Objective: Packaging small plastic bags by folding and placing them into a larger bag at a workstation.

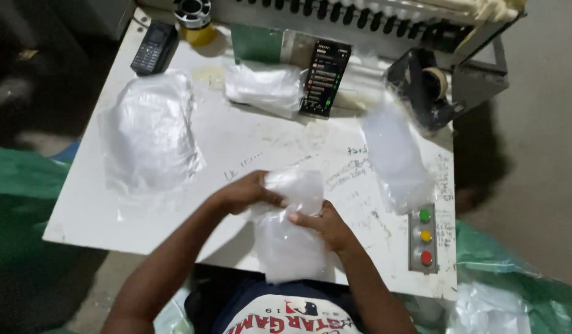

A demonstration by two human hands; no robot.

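head view: both hands (286, 207) grip clear plastic bag (289, 238), long axis toward person.

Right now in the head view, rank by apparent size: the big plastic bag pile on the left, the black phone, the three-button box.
1. Plastic bag pile, clearly largest.
2. and 3. Three-button box and black phone: they look alike, so no ranking.
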